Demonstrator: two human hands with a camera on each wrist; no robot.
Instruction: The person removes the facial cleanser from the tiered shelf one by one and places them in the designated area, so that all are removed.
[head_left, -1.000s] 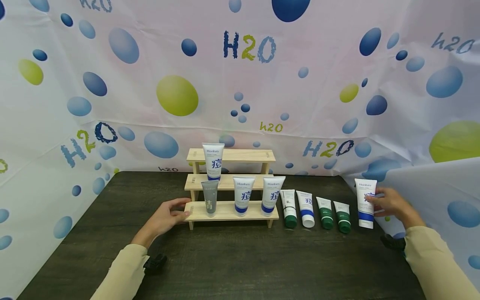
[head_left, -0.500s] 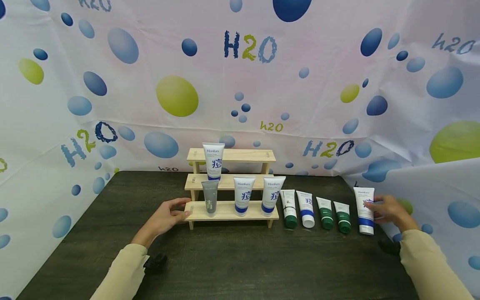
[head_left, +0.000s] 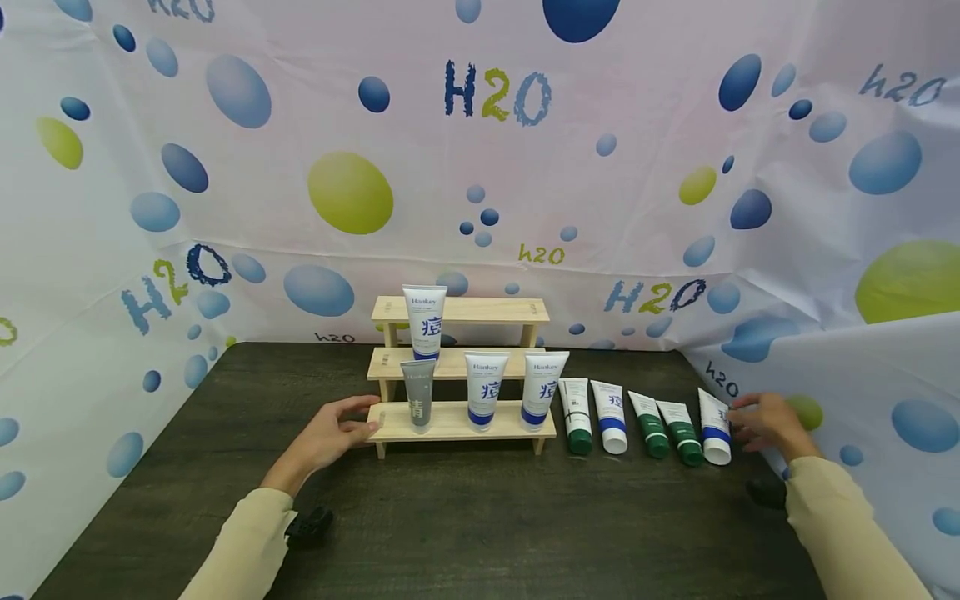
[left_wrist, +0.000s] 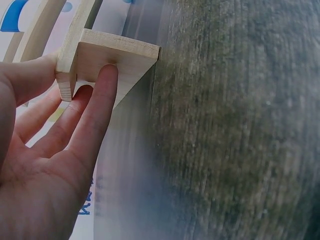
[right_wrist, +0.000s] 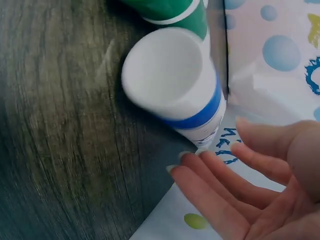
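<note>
My left hand (head_left: 332,435) holds the left end of the lowest plank of a three-tier wooden display stand (head_left: 464,421); in the left wrist view the thumb lies on one side of the plank (left_wrist: 67,62) and the fingers on the other. Far right, a white squeeze tube with a blue band (head_left: 714,427) lies aslant on the table, its white cap (right_wrist: 162,67) large in the right wrist view. My right hand (head_left: 772,427) is just beside that tube, fingers loosely bent and apart, with nothing held. Two green-and-white tubes (head_left: 649,425) lie to its left, the nearer one touching it or almost so.
On the stand are a grey tube (head_left: 418,396) and several white-and-blue tubes (head_left: 487,390). A white-and-green tube (head_left: 577,415) and another white-and-blue tube (head_left: 611,417) lie right of the stand. Behind the dark table (head_left: 480,517) hangs a patterned sheet (head_left: 465,167), which also borders its sides.
My right hand has lowered the white-and-blue tube onto the table and let it go. The tube now leans left, and the two green tubes have tilted left. My left hand stays put.
</note>
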